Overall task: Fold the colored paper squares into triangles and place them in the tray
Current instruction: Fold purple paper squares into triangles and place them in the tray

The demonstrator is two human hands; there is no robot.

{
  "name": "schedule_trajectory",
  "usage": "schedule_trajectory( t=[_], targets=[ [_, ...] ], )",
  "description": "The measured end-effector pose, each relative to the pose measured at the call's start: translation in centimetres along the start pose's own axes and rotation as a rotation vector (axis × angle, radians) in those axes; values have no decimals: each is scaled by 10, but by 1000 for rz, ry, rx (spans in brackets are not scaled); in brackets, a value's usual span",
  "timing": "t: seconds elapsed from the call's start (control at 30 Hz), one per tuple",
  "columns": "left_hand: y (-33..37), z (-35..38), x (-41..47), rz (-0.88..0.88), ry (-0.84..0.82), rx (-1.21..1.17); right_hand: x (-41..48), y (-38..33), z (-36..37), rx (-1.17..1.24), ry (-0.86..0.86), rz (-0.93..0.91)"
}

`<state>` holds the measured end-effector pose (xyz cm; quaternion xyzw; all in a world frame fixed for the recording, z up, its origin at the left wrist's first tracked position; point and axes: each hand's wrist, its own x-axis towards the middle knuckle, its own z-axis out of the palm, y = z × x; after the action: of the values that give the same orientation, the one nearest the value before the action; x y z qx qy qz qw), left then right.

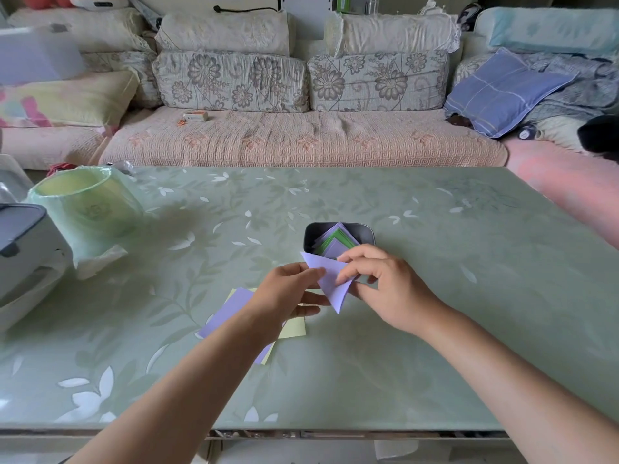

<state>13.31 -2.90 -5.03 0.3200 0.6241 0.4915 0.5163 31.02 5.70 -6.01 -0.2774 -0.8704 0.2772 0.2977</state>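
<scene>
Left hand [288, 291] and right hand [390, 284] each pinch a lilac triangle [330, 279] above the green leaf-patterned tabletop [452, 296], just beside a tray [367, 233] of folded papers [336, 241], facing a floral sofa [301, 139].

No text, number or brand name can be read anywhere in the frame. The pale green container [87, 209] at the left of the frame carries a faint round emblem on its side, but it is too blurred to make out. The small box [195, 116] lying on the sofa [301, 142] in the upper left of the frame is too small for any lettering on it to be told.
</scene>
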Motion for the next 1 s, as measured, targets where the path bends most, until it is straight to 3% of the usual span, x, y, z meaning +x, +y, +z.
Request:
schedule_trajectory(
  t=[0.27,0.53,0.77,1.0],
  targets=[
    [4,0,-6,81,18,70,5,-4,0,243,-7,151],
    [9,6,-13,171,-40,172,4,-3,-4,183,-49,271],
    [3,12,-10,269,37,254,2,-8,-3,185,-23,291],
    [-1,15,-9,254,84,202,6,-14,-3,437,-15,431]
  ],
)
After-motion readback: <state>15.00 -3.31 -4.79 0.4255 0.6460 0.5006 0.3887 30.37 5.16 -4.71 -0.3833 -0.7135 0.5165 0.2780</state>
